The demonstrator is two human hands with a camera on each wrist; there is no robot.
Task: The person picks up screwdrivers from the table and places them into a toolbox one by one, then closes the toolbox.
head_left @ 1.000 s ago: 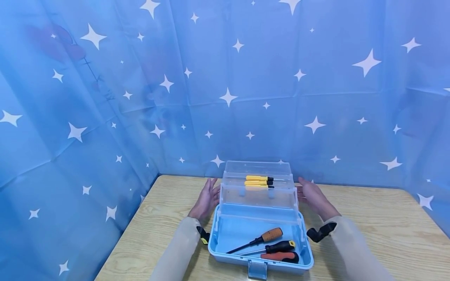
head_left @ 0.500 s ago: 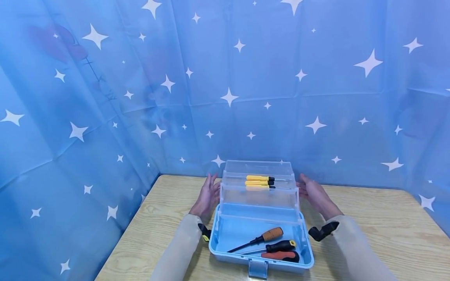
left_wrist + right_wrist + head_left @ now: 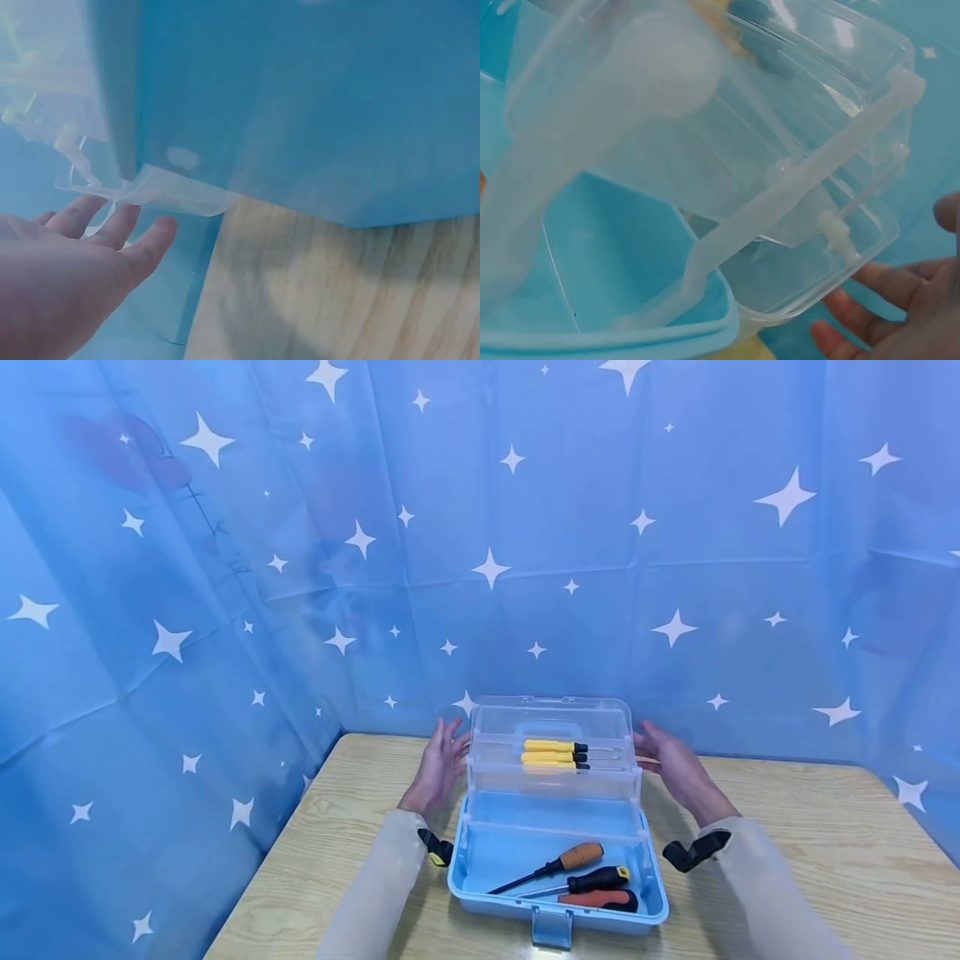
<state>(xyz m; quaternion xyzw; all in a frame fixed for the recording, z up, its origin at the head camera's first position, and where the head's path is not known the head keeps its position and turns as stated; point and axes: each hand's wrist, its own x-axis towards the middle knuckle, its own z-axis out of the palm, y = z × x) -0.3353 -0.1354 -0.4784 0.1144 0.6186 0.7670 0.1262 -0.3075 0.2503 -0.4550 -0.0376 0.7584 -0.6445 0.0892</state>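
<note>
A light blue toolbox stands unfolded on the table, its clear lid and clear trays raised at the back. Several yellow-handled screwdrivers lie in an upper tray. In the base are a screwdriver with a brown handle, one with a black handle and one with a red and black handle. My left hand is at the lid's left side, fingers spread and extended. My right hand mirrors it; in the right wrist view its fingertips are right at the clear lid's edge.
A pale wooden table carries the toolbox, with bare wood to both sides. A blue curtain with white stars hangs close behind and along the left. The box's front latch hangs down.
The clear lid has swung upward, so more of its face and front edge shows behind the yellow screwdrivers. Both hands have risen slightly alongside it.
</note>
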